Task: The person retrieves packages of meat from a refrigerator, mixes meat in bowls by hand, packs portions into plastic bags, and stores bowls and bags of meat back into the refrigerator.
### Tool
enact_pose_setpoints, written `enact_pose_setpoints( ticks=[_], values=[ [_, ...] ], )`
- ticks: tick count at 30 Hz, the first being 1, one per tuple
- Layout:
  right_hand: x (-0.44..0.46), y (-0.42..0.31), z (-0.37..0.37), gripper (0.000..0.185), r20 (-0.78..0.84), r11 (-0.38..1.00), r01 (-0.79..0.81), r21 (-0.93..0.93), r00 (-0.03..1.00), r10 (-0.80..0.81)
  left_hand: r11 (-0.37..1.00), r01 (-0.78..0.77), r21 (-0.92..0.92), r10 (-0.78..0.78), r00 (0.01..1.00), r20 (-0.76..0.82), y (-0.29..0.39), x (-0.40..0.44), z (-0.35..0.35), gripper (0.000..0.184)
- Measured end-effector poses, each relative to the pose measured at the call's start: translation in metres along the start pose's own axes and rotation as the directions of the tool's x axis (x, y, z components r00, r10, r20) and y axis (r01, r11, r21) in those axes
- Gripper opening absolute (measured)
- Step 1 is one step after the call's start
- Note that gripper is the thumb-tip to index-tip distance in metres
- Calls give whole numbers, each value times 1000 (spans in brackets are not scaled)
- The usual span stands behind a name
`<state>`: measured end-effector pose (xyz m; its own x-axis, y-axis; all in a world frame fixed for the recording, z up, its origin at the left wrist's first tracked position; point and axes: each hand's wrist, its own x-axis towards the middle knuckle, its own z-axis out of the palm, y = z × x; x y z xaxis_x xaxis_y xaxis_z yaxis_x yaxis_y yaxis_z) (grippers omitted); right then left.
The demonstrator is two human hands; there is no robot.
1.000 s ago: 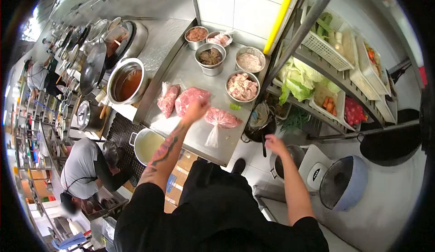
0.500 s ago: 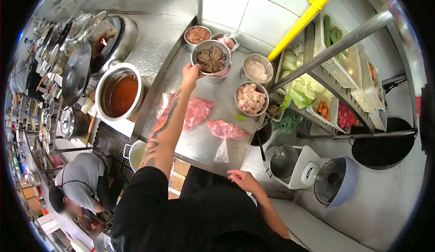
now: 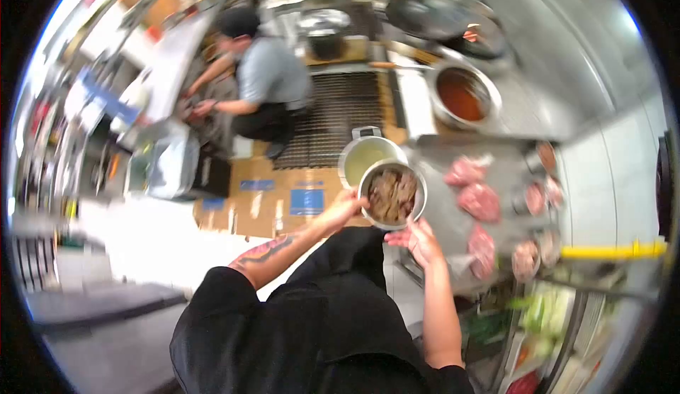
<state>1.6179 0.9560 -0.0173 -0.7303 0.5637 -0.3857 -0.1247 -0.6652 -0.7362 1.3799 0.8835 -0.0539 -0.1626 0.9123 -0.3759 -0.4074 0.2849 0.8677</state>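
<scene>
A round metal bowl (image 3: 422, 199) of dark brown, wet-looking meat pieces (image 3: 391, 194) is held in front of my body. The fingers of my left hand (image 3: 344, 208) grip its left rim. My right hand (image 3: 419, 244) is at the bowl's lower right edge, palm turned up and fingers stretched out. Its thumb appears to meet the rim, though blur hides the exact contact. Just beyond the bowl stands a pot (image 3: 344, 164) with pale yellowish liquid, partly covered by the bowl.
To the right, a steel counter (image 3: 443, 210) carries bagged red meat (image 3: 479, 201) and several metal bowls. A large pot of brown sauce (image 3: 464, 95) stands farther off. A co-worker (image 3: 273, 75) crouches at the left beside a black mat (image 3: 347, 114). Vegetables (image 3: 549, 316) fill the lower-right shelves.
My view and body have turned left, away from the counter. The bowl has come from over the counter to near my body, and my right hand has risen to its edge.
</scene>
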Motion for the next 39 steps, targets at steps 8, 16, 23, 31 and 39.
enact_pose_setpoints(
  ticks=[8, 16, 23, 31, 39],
  values=[
    [110, 198, 159, 27, 257, 640, -758, -125, 598, 759, 977, -7, -212, -111, 834, -541, -90, -209, -205, 27],
    [255, 289, 326, 15, 25, 386, -800, -459, 422, 906, 987, 15, 158, 97, 734, -672, -62, -301, -369, 18],
    [419, 325, 514, 27, 93, 467, -782, -413, 474, 876, 722, 425, 546, 318, 496, -808, -46, -414, -474, 24],
    [568, 294, 872, 11, 600, 891, -116, -439, 700, 387, 919, 338, -200, -151, -166, -974, -189, -469, -455, 27],
    [664, 457, 1129, 46, 826, 831, 476, -287, 562, -37, 395, -12, -918, -915, -92, -393, -266, -340, -288, 37]
  ],
)
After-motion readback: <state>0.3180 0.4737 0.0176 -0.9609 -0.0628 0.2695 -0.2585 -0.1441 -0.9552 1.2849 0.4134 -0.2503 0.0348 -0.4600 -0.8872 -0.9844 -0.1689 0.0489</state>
